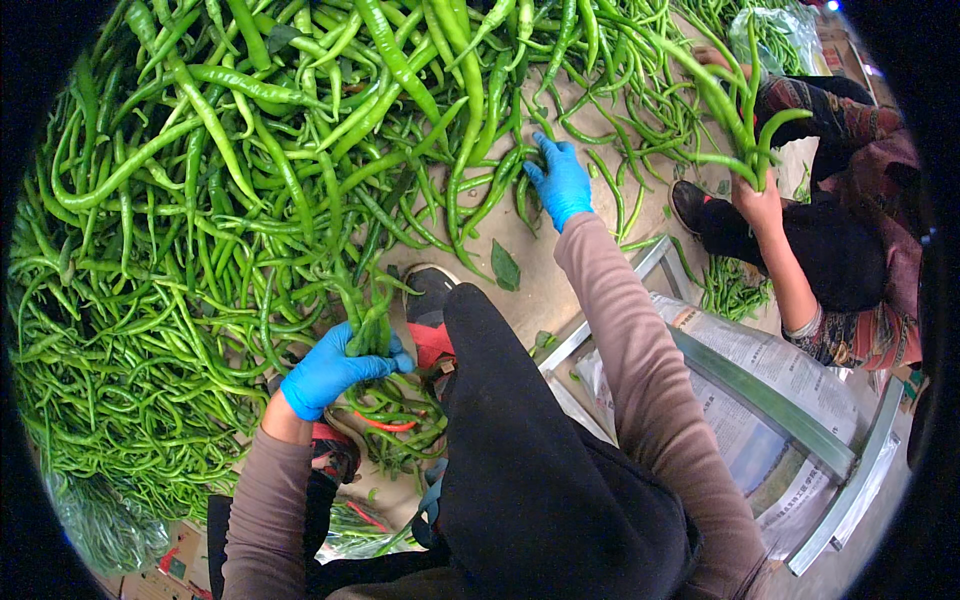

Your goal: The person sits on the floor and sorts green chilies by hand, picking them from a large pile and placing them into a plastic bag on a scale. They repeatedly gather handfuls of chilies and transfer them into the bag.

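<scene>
My left hand, in a blue glove, grips a bunch of long green chili peppers by its lower end, and the bunch points up and away from me. My right hand, also blue-gloved, reaches out to the edge of the heap. Its thumb and fingers are apart over a few scattered green peppers, and I cannot tell whether the fingertips touch one. Before me spreads the large heap of green chili peppers, reaching far to the left. A loose green leaf lies on the floor below my right hand.
A metal-framed crate lined with newspaper stands to my right. Beyond it a person's hand holds several long green peppers upright. Small peppers and one red one lie between my shoes. A plastic bag of peppers sits lower left.
</scene>
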Motion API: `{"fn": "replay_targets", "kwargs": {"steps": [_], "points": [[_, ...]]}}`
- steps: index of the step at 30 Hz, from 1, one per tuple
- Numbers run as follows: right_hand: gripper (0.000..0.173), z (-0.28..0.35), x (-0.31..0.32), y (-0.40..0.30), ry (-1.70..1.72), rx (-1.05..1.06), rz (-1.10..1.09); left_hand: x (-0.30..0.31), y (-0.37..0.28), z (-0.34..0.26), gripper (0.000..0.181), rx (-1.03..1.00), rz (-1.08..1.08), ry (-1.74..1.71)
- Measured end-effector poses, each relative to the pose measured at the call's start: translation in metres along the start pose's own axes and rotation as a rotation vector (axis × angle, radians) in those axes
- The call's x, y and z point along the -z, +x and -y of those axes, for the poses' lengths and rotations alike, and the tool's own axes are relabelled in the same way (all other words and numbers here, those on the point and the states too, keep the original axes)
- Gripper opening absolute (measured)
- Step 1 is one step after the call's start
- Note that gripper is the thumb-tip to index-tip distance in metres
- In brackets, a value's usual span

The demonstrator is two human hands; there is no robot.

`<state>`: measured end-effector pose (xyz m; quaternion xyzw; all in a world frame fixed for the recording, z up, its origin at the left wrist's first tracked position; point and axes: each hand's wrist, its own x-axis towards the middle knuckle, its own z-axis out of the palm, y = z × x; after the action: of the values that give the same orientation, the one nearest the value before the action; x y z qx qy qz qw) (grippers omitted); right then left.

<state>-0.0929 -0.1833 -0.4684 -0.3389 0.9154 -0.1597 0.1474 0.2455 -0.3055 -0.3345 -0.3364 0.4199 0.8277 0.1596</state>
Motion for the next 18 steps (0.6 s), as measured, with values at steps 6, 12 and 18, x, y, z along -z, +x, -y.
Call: {"fn": "replay_targets", "kwargs": {"steps": [6,12,18], "points": [[0.018,0.003,0.046,-0.030,0.293,0.150,-0.261,0.013,-0.018,0.003,0.021,0.014,-0.102,0.013],[0.018,0.005,0.071,-0.125,0.312,-0.048,-0.356,0.033,-0.027,0.011,0.023,-0.036,-0.252,0.010],[0.021,-0.050,0.038,-0.187,0.248,-0.078,0.355,0.029,-0.025,0.009,0.021,-0.045,-0.225,0.018]]}}
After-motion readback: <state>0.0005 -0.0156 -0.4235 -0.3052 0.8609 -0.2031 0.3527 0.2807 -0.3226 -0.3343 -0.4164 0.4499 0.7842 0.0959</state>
